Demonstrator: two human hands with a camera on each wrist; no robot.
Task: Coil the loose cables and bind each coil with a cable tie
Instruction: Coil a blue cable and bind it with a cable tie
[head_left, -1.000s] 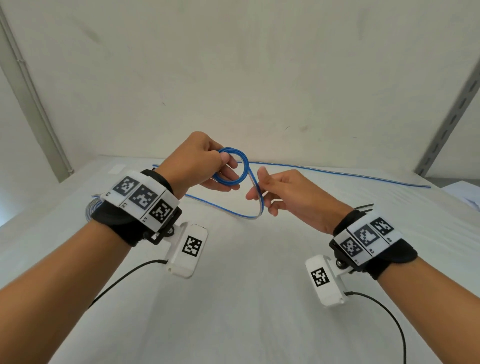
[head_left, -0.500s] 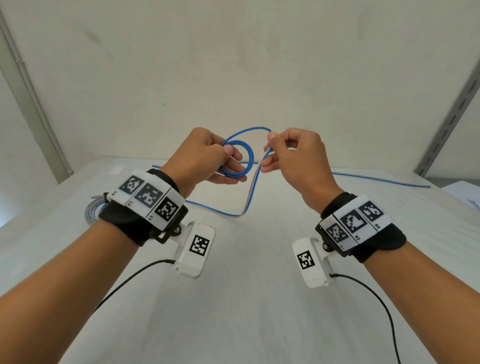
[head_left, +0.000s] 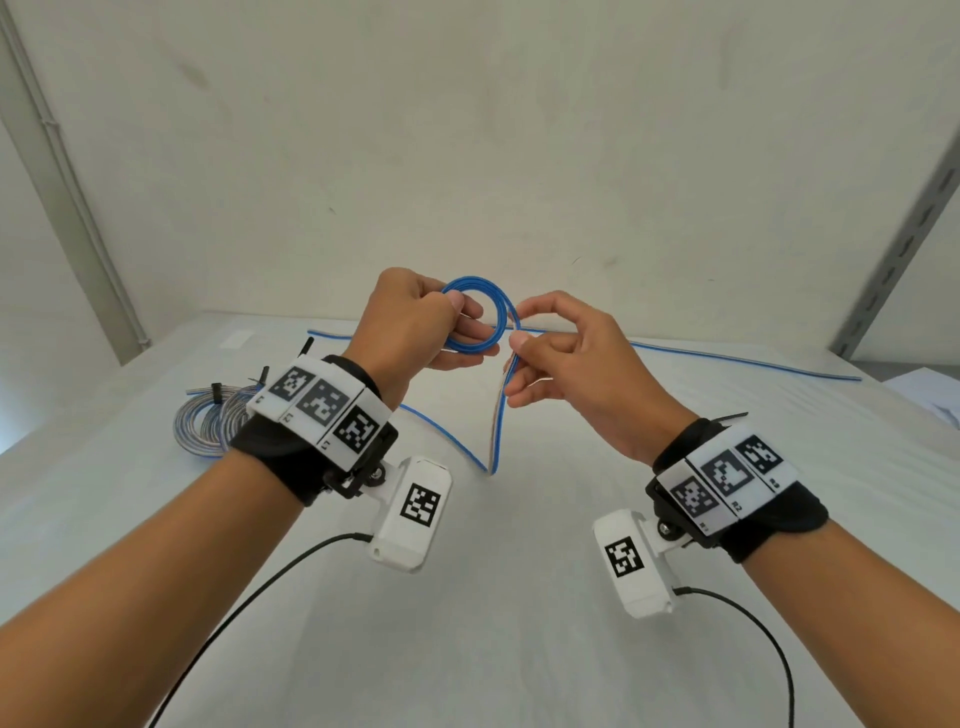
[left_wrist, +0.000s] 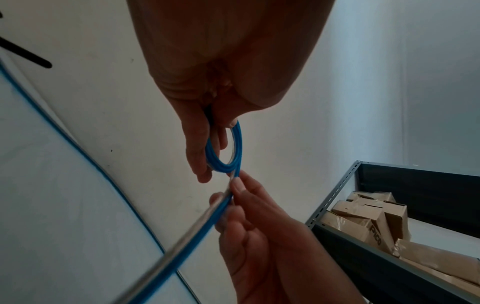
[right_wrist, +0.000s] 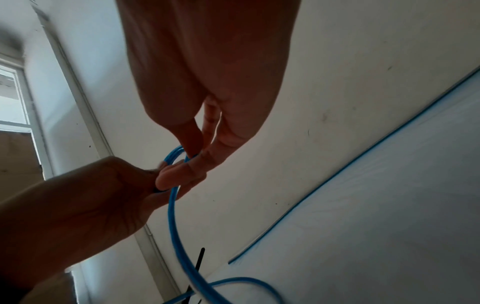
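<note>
My left hand (head_left: 415, 322) holds a small coil of blue cable (head_left: 480, 317) above the white table (head_left: 493, 597), thumb and fingers pinching its left side; the left wrist view shows the coil (left_wrist: 228, 150) from the side. My right hand (head_left: 561, 353) pinches the loose run of the same cable (head_left: 496, 415) just right of the coil, between thumb and forefinger; its fingers (left_wrist: 241, 189) show in the left wrist view. From there the cable drops to the table, bends, and trails off to the far right (head_left: 727, 356). In the right wrist view the cable (right_wrist: 172, 205) hangs down from both hands.
A finished coil of silver-blue cable (head_left: 208, 421) with black ties lies at the left of the table, partly behind my left wrist. A metal shelf upright (head_left: 904, 244) stands at the right; cardboard boxes (left_wrist: 376, 226) sit on the shelf. White paper (head_left: 930, 389) lies at the far right.
My right hand carried the cable up and over the coil, adding a loop, then came down to pinch the loose run just right of the coil. The left hand kept holding the coil.
</note>
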